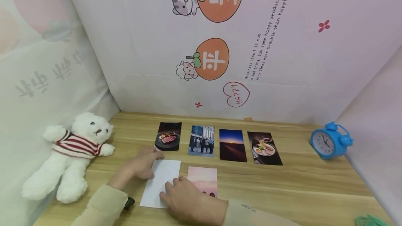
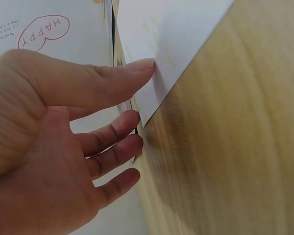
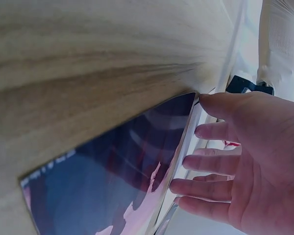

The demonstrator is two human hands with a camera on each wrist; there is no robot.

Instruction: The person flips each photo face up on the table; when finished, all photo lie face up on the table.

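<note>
A white card (image 1: 159, 186), blank side up, lies on the wooden table between both hands. My left hand (image 1: 146, 162) is at its upper left edge. In the left wrist view, the thumb (image 2: 142, 66) overlaps the card's corner, and the other fingers extend loosely past the edge. My right hand (image 1: 185, 198) rests at the card's right side, with its wrist side over a pink sky photo (image 1: 202, 179). In the right wrist view, its fingers (image 3: 210, 164) reach out fairly straight beside a glossy dark blue and pink photo (image 3: 117, 166); nothing is gripped.
Behind the hands lie a grilled meat photo (image 1: 168, 136), a group photo (image 1: 201, 141), a sunset photo (image 1: 232, 145) and a noodle bowl photo (image 1: 265, 148). A white teddy bear (image 1: 76, 149) sits left; a blue alarm clock (image 1: 330, 141) stands right. Something green (image 1: 370, 220) lies at the lower right.
</note>
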